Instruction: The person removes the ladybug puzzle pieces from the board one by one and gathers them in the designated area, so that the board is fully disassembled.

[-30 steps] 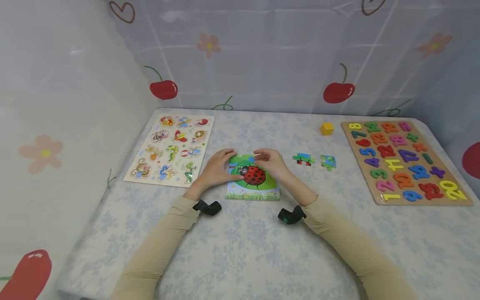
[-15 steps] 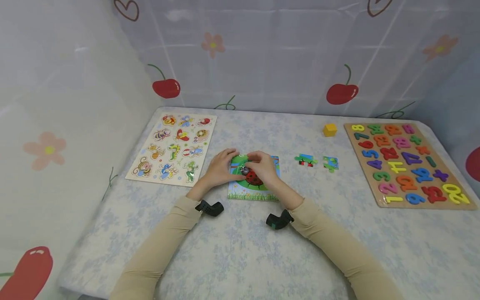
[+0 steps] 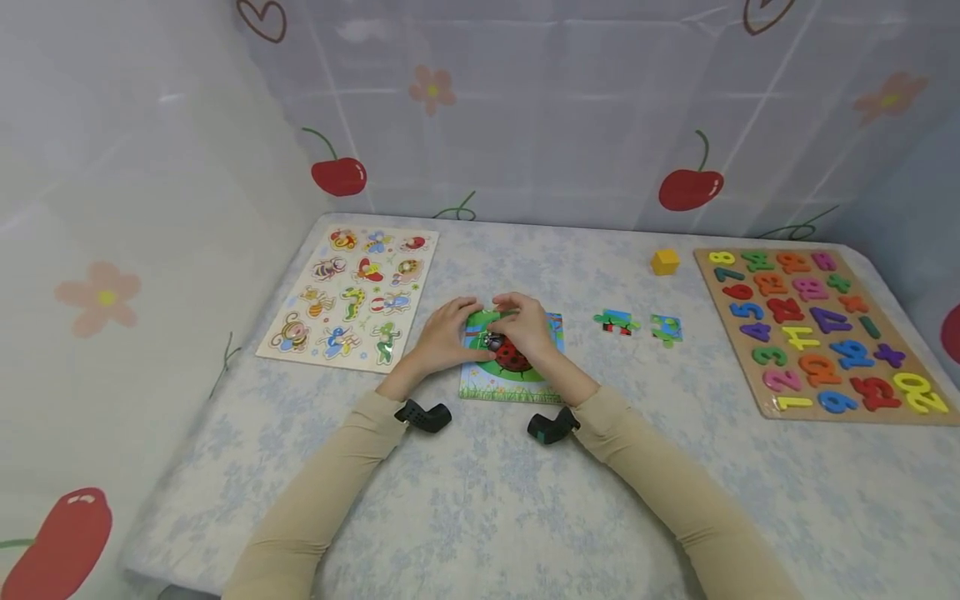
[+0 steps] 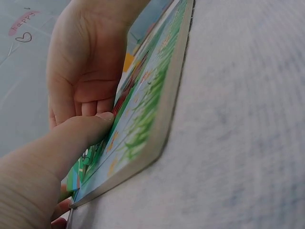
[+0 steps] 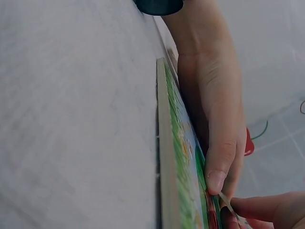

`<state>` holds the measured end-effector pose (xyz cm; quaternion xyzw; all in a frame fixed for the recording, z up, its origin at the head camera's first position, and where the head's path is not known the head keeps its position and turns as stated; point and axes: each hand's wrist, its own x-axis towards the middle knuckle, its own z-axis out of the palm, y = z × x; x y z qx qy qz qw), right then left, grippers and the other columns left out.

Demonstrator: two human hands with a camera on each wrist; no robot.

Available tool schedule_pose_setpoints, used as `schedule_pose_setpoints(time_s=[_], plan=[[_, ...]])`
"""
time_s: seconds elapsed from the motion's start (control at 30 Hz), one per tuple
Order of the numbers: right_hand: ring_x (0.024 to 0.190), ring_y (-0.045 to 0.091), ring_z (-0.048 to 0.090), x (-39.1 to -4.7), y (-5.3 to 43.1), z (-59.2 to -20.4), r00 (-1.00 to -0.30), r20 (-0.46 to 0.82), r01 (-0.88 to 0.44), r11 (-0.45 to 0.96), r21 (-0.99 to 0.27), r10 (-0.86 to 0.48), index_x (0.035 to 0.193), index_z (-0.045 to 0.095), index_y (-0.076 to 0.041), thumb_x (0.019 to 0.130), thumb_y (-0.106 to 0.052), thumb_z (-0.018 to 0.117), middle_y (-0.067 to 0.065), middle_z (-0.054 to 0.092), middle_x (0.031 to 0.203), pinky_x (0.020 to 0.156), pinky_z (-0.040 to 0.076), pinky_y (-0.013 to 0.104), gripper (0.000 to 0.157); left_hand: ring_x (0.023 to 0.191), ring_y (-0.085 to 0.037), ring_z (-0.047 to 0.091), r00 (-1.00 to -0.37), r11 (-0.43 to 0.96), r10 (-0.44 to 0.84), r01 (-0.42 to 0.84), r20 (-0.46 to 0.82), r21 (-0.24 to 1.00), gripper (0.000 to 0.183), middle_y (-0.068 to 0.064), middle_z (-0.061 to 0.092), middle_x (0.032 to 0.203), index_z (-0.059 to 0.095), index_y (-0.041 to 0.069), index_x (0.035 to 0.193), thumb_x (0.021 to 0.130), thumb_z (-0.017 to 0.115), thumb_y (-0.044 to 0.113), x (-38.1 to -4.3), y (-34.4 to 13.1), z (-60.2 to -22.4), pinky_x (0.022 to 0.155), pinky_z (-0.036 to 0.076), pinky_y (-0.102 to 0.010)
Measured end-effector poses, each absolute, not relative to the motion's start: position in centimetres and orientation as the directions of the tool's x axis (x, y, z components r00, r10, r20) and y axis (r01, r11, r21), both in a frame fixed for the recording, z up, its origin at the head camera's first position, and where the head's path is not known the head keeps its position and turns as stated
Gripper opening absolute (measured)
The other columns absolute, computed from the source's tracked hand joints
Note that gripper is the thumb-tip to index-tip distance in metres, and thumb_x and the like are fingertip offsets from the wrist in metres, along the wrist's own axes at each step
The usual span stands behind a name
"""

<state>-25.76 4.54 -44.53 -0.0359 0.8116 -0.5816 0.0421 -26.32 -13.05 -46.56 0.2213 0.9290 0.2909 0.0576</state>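
A jigsaw puzzle (image 3: 510, 390) with a ladybug picture lies on the table in front of the person. The left hand (image 3: 444, 340) spreads over its left side, thumb straight across the picture and fingers along the far left edge. Over the upper middle, the right hand (image 3: 528, 329) bends its fingers down. A thin puzzle piece (image 5: 228, 205) shows edge-on and tilted at the right fingertips in the right wrist view, pinched close to the left thumb. Its printed face is hidden. From the left wrist, the thick pale edge of the puzzle (image 4: 164, 119) shows on the table.
Two loose puzzle pieces, one (image 3: 617, 322) beside the other (image 3: 667, 330), lie right of the puzzle. Behind them sits a yellow cube (image 3: 664, 262). A wooden number board (image 3: 810, 333) is at far right, and an insect picture board (image 3: 352, 300) at left.
The right hand has moved left from the puzzle's upper right to its upper middle, close to the left thumb. The left hand stays on the puzzle. The head view has shifted slightly.
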Motion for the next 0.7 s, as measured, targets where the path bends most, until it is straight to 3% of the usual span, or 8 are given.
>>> schedule_pose_setpoints(time_s=[0.17, 0.4, 0.53, 0.7], plan=[[0.091, 0.035, 0.067, -26.1, 5.9, -44.8, -0.998, -0.005, -0.012, 0.291, -0.957, -0.057, 0.117, 0.063, 0.005, 0.082, 0.003, 0.069, 0.025, 0.063, 0.106, 0.081, 0.057, 0.037, 0.035, 0.144, -0.03, 0.026, -0.893, 0.733, 0.449, 0.385, 0.027, 0.561, 0.088, -0.009, 0.032, 0.153, 0.039, 0.011, 0.145, 0.074, 0.077, 0.046, -26.4, -12.6, -46.6, 0.117, 0.02, -0.054], [0.078, 0.001, 0.057, -26.4, 11.7, -44.1, -0.999, -0.037, 0.042, 0.272, -0.961, 0.023, 0.122, 0.059, 0.005, 0.085, 0.0, 0.065, 0.026, 0.061, 0.114, 0.075, 0.052, 0.02, 0.038, 0.144, -0.03, 0.026, -0.892, 0.743, 0.451, 0.388, 0.019, 0.545, 0.089, -0.009, 0.031, 0.154, 0.038, 0.012, 0.146, 0.074, 0.077, 0.048, -26.4, -12.5, -46.6, 0.117, 0.02, -0.054], [0.074, -0.004, 0.055, -26.4, 14.9, -43.9, -0.998, -0.028, 0.043, 0.305, -0.951, 0.054, 0.124, 0.057, 0.006, 0.086, -0.001, 0.064, 0.028, 0.059, 0.116, 0.068, 0.048, 0.013, 0.039, 0.144, -0.03, 0.026, -0.895, 0.747, 0.445, 0.384, 0.021, 0.542, 0.089, -0.009, 0.031, 0.153, 0.039, 0.012, 0.146, 0.074, 0.077, 0.048, -26.5, -12.8, -46.6, 0.117, 0.02, -0.054], [0.071, -0.005, 0.055, -26.3, 17.0, -43.8, -0.997, -0.051, 0.066, 0.329, -0.942, 0.055, 0.125, 0.056, 0.008, 0.087, -0.001, 0.064, 0.027, 0.058, 0.115, 0.061, 0.047, 0.015, 0.04, 0.144, -0.031, 0.026, -0.896, 0.749, 0.443, 0.381, 0.019, 0.542, 0.089, -0.009, 0.032, 0.153, 0.039, 0.012, 0.146, 0.074, 0.077, 0.048, -26.4, -12.9, -46.5, 0.117, 0.02, -0.055]])
